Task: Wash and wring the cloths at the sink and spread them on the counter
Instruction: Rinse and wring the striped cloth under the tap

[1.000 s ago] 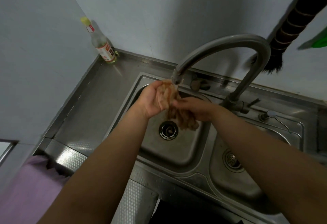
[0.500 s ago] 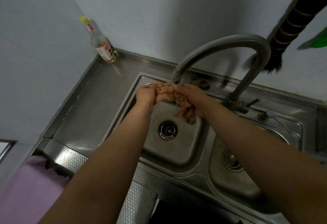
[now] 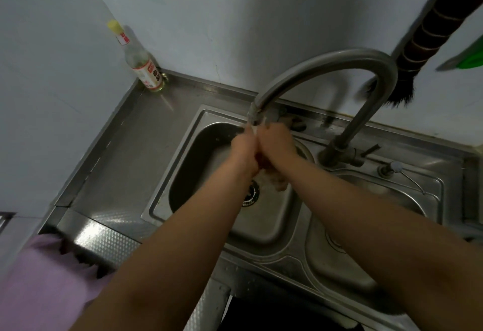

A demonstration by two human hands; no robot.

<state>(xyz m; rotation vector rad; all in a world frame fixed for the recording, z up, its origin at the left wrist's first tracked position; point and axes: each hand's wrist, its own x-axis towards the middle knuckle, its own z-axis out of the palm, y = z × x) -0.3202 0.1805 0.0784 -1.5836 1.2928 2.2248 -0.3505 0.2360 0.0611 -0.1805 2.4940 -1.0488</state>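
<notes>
From the head camera, we look down at a steel double sink [image 3: 198, 121] set into a steel bench [image 3: 130, 142] in the corner of a pale blue room. Our two bare forearms reach forward from the bottom of the frame and meet over the left basin. Our left hand [image 3: 244, 151] and right hand [image 3: 275, 142] are pressed tightly together just under the mouth of a tall curved faucet [image 3: 339, 59], which arches over from its base between the two basins. Both grips are clenched around a wet brownish cloth [image 3: 278, 180], squeezed between the palms; most of it is hidden by our fingers, and only a crumpled end hangs down below the hands, above the round drain [image 3: 251, 195] of the left basin. Whether water is running from the faucet is too blurred for us to tell. On the far left corner of the bench, against the wall, stands a clear bottle [image 3: 142, 67] with a yellow cap and a red and white label. High on the right wall hangs a dark brush [image 3: 428, 33] bound with pale rings, its bristles pointing down, and beside it a green object [image 3: 470, 59] is cut off by the frame edge. At the lower left, a lilac fabric [image 3: 39, 283] lies at the bench's near edge.
</notes>
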